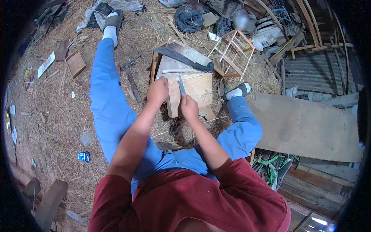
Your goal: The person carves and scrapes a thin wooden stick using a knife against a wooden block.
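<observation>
My right hand is closed around the handle of a knife, its blade pointing away from me over a wooden block. Just left of the blade, my left hand is closed at the block's left edge. Whatever its fingers pinch is too small to make out. Beyond the block lies a pale stick. A machete with a black handle rests across the boards behind it.
A slatted wooden frame stands beyond the block. A hammer lies on the straw-strewn ground at the left, with a small wooden tray and a blue cup. A wide plywood sheet is at my right.
</observation>
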Demonstrator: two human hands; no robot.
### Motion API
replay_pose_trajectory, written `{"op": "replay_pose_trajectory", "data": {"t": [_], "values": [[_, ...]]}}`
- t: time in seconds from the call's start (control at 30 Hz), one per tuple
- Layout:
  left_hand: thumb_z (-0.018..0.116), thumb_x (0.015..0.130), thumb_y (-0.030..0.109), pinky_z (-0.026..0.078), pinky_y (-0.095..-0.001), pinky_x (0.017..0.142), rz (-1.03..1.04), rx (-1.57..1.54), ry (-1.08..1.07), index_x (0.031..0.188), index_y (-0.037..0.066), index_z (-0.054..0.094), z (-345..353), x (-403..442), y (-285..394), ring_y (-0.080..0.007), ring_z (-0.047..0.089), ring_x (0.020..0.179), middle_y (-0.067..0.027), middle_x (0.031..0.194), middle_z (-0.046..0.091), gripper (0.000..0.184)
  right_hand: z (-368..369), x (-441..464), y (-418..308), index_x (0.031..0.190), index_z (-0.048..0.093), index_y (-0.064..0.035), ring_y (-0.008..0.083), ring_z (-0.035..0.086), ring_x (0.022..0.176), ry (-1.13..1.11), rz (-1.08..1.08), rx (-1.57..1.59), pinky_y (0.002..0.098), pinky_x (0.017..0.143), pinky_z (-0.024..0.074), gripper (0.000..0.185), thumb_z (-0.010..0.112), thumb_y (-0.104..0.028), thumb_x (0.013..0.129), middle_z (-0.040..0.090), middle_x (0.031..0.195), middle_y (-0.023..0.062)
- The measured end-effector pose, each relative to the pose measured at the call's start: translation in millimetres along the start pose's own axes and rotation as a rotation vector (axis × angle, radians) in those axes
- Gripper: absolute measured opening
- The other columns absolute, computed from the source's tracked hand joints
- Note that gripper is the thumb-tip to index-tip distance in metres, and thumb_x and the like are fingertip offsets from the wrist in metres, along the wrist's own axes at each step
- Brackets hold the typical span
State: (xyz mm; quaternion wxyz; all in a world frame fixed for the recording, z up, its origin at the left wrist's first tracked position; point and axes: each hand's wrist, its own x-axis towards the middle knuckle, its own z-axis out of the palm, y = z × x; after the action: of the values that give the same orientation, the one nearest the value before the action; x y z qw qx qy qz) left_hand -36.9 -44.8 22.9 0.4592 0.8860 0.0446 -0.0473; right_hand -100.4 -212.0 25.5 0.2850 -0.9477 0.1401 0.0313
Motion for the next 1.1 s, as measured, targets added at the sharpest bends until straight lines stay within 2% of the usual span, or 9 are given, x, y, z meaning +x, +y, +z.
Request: {"op": "replay_pose_trajectory", "data": {"t": [0.1,0.2,0.4,0.5,0.6,0.63,0.67,1.0,1.1], "values": [[0.060,0.093,0.019,0.052,-0.0560,0.073,0.009,0.041,-0.013,0.092,0.003,0.063,1.9,2.2,-2.3,-0.0458,0.067,0.081,-0.0251,0.083,0.069,0.017,-9.0,15.5,11.0,0.091,0.066,0.0026,0.0521,0.063,0.088,-0.010,0.153,0.068,0.0557,0.079,0.0497,0.044,0.047,-0.035,0.104,0.065,0.088,0.0326],[0.061,0.092,0.019,0.052,-0.0557,0.073,0.011,0.007,0.007,0.091,0.003,0.063,3.1,2.5,-2.7,-0.0455,0.067,0.081,-0.0244,0.083,0.069,0.016,13.9,-6.5,1.9,0.089,0.066,0.0026,0.0513,0.064,0.085,-0.003,-0.002,0.049,0.0543,0.076,0.0503,0.046,0.047,-0.035,0.105,0.065,0.087,0.0318],[0.063,0.092,0.020,0.053,-0.0553,0.073,0.043,0.026,0.003,0.091,0.004,0.064,0.4,1.7,-2.6,-0.0445,0.068,0.080,-0.0233,0.084,0.069,0.016,-0.7,1.3,1.5,0.089,0.066,0.0025,0.0518,0.063,0.086,0.029,0.128,0.078,0.0556,0.077,0.0502,0.044,0.046,-0.033,0.105,0.064,0.085,0.0332],[0.063,0.092,0.021,0.053,-0.0553,0.072,0.037,-0.001,-0.010,0.092,0.005,0.064,1.0,3.3,-4.9,-0.0444,0.068,0.081,-0.0234,0.084,0.069,0.016,1.2,-10.4,-5.8,0.091,0.066,0.0015,0.0503,0.065,0.082,-0.048,-0.038,0.001,0.0549,0.074,0.0507,0.043,0.046,-0.033,0.105,0.065,0.083,0.0320],[0.062,0.092,0.021,0.053,-0.0554,0.072,0.016,0.042,-0.030,0.093,0.006,0.065,3.8,4.0,-6.6,-0.0445,0.068,0.081,-0.0234,0.084,0.069,0.016,-2.7,4.5,1.2,0.093,0.067,0.0004,0.0504,0.065,0.082,-0.007,0.131,0.070,0.0553,0.075,0.0508,0.041,0.047,-0.033,0.105,0.065,0.084,0.0322],[0.062,0.092,0.021,0.053,-0.0554,0.072,0.016,0.038,-0.032,0.093,0.006,0.065,5.7,3.4,-7.3,-0.0445,0.068,0.081,-0.0234,0.084,0.069,0.016,-1.3,-4.6,-1.3,0.094,0.067,-0.0006,0.0499,0.065,0.085,0.026,0.016,0.080,0.0545,0.077,0.0513,0.041,0.047,-0.034,0.105,0.066,0.087,0.0310],[0.061,0.092,0.021,0.052,-0.0556,0.072,0.014,0.025,-0.029,0.093,0.006,0.065,5.9,4.2,-8.4,-0.0448,0.068,0.081,-0.0235,0.084,0.069,0.016,4.7,-13.1,-7.2,0.095,0.068,-0.0009,0.0488,0.065,0.088,-0.069,0.004,-0.003,0.0531,0.078,0.0517,0.041,0.046,-0.035,0.105,0.067,0.089,0.0302],[0.059,0.095,0.021,0.052,-0.0556,0.074,0.008,0.011,-0.044,0.094,0.005,0.064,-1.1,3.5,-3.3,-0.0457,0.067,0.083,-0.0243,0.085,0.069,0.018,6.3,-13.7,-11.1,0.091,0.066,0.0023,0.0519,0.063,0.084,-0.056,-0.043,0.052,0.0536,0.073,0.0507,0.045,0.047,-0.036,0.105,0.064,0.084,0.0321],[0.059,0.095,0.022,0.052,-0.0556,0.074,0.028,0.027,-0.047,0.094,0.005,0.065,-2.4,1.4,-3.5,-0.0459,0.067,0.083,-0.0239,0.085,0.069,0.018,0.2,-3.4,-8.6,0.090,0.065,0.0029,0.0520,0.063,0.084,0.014,0.103,0.073,0.0534,0.073,0.0506,0.044,0.048,-0.035,0.105,0.064,0.083,0.0322]]}}
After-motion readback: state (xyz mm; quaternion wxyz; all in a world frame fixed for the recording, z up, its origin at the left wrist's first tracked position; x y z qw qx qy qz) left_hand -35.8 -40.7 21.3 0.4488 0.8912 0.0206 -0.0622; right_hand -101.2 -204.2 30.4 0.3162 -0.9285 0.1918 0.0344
